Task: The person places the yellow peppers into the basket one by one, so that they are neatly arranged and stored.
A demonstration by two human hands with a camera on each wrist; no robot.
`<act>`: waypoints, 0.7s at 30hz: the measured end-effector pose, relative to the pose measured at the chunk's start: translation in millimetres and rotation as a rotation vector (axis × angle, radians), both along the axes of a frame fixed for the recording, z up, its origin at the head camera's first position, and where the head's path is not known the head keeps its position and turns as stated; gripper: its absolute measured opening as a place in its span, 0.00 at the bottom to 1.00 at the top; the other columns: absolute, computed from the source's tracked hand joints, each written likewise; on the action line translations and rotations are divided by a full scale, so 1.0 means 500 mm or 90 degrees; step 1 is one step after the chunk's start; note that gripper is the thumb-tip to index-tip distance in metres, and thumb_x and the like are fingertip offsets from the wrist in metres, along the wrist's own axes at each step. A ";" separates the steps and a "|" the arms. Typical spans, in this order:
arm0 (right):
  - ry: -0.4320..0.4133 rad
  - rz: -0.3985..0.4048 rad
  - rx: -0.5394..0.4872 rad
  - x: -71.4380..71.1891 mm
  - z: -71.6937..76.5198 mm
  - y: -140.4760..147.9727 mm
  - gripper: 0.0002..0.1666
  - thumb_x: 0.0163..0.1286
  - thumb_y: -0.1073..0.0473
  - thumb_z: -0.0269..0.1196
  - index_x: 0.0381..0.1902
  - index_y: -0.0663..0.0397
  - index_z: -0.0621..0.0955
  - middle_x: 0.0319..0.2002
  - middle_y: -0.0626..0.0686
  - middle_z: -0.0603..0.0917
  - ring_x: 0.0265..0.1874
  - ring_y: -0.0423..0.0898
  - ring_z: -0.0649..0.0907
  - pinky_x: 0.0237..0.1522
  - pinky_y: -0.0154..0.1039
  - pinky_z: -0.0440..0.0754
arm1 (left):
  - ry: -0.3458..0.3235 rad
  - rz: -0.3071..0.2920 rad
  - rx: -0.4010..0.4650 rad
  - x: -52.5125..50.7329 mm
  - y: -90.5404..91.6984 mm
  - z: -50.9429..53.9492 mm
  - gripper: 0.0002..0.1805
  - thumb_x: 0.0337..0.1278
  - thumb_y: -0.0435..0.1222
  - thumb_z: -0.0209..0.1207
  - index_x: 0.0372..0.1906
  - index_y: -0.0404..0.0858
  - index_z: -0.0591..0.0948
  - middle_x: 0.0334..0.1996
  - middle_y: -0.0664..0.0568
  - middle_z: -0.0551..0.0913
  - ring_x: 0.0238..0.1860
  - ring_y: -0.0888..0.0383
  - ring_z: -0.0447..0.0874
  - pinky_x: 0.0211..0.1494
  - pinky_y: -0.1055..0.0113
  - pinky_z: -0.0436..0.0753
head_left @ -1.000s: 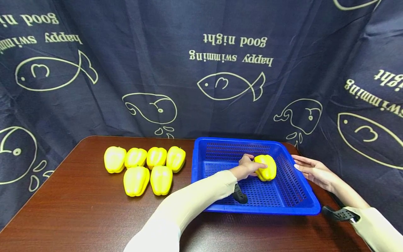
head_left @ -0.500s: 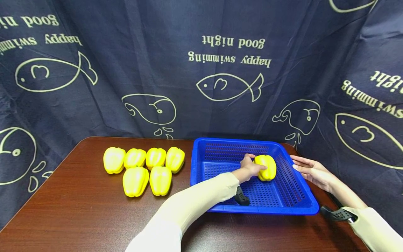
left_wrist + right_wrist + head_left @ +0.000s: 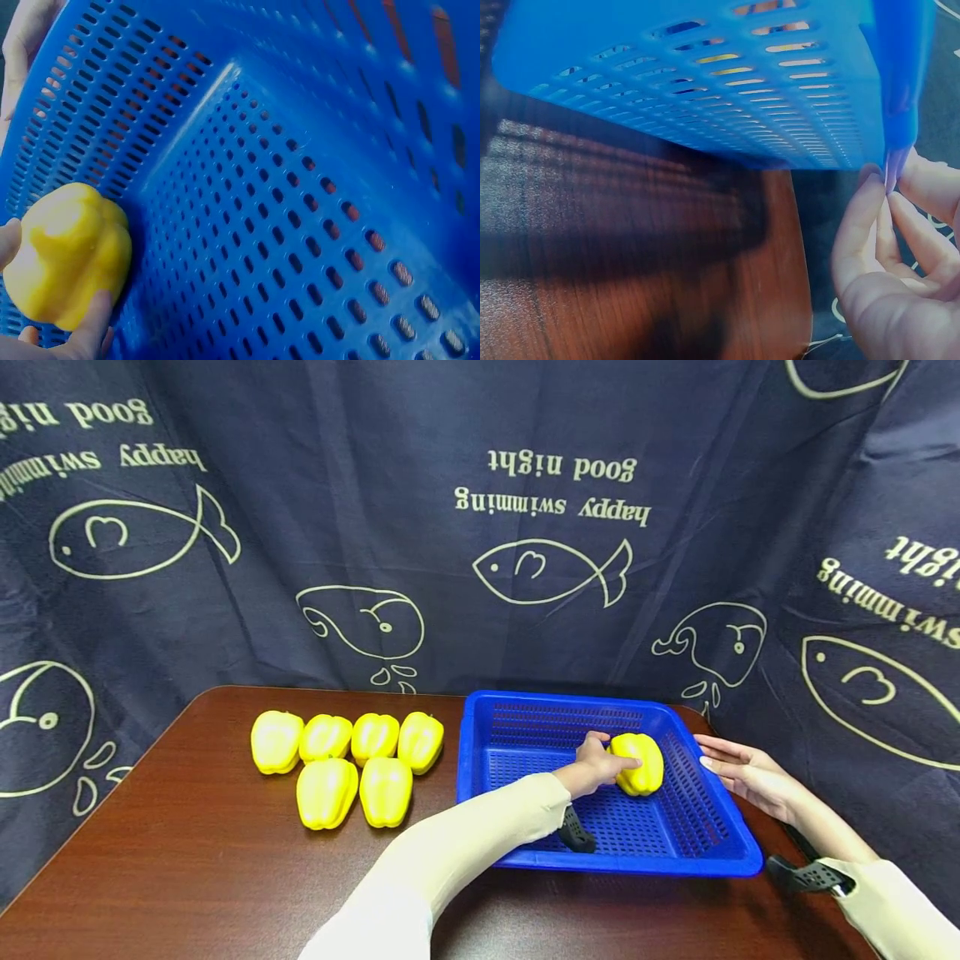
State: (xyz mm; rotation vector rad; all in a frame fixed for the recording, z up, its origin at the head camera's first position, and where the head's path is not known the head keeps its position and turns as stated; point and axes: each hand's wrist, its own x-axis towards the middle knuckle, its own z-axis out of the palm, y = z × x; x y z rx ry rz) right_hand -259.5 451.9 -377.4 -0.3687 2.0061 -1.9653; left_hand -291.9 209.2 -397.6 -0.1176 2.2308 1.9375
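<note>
A yellow bell pepper (image 3: 637, 765) lies inside the blue basket (image 3: 607, 862), near its right wall. My left hand (image 3: 597, 767) reaches in and grips it from the left; in the left wrist view, fingertips and thumb press on the sides of the pepper (image 3: 71, 255). Outside the basket, my right hand (image 3: 761, 785) pinches the right rim. The right wrist view has the thumb and fingers of that hand (image 3: 900, 277) meeting around the rim's edge. The basket's right side looks tilted up off the table.
Several yellow peppers stand in two rows left of the basket, including a front one (image 3: 326, 793) and one at the back left (image 3: 277, 742). The brown table (image 3: 187, 860) ends at a dark blue patterned curtain (image 3: 420, 527) behind and to the right.
</note>
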 end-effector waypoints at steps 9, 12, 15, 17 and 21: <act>0.004 -0.002 0.003 0.002 -0.005 -0.003 0.23 0.74 0.70 0.49 0.52 0.36 0.78 0.50 0.34 0.83 0.47 0.35 0.84 0.46 0.30 0.83 | -0.028 -0.050 0.003 0.001 -0.034 0.036 0.30 0.43 0.30 0.71 0.55 0.32 0.72 0.45 0.41 0.78 0.43 0.46 0.85 0.47 0.51 0.84; 0.003 0.002 -0.005 0.002 -0.006 -0.002 0.23 0.73 0.70 0.48 0.53 0.37 0.78 0.50 0.36 0.83 0.47 0.35 0.84 0.46 0.30 0.83 | -0.033 -0.069 0.007 0.003 -0.048 0.059 0.31 0.44 0.30 0.70 0.57 0.32 0.72 0.49 0.40 0.77 0.47 0.45 0.84 0.49 0.50 0.83; 0.005 0.005 -0.007 0.002 -0.005 0.000 0.23 0.74 0.70 0.48 0.53 0.38 0.78 0.50 0.37 0.84 0.47 0.36 0.84 0.45 0.31 0.83 | -0.040 -0.088 0.024 0.003 -0.061 0.079 0.32 0.45 0.29 0.70 0.58 0.32 0.71 0.52 0.39 0.76 0.50 0.44 0.83 0.51 0.49 0.82; 0.007 0.006 -0.006 0.002 -0.003 0.001 0.23 0.74 0.70 0.48 0.53 0.37 0.78 0.50 0.37 0.84 0.46 0.36 0.85 0.45 0.31 0.83 | -0.040 -0.102 0.038 0.003 -0.069 0.090 0.32 0.44 0.29 0.70 0.58 0.32 0.71 0.53 0.38 0.76 0.51 0.42 0.82 0.51 0.48 0.82; 0.012 0.008 -0.003 0.000 -0.002 0.002 0.23 0.74 0.70 0.47 0.53 0.37 0.78 0.50 0.37 0.84 0.46 0.37 0.85 0.45 0.31 0.83 | -0.022 -0.132 0.054 -0.004 -0.086 0.103 0.32 0.43 0.29 0.70 0.56 0.32 0.71 0.52 0.38 0.77 0.50 0.41 0.83 0.47 0.49 0.84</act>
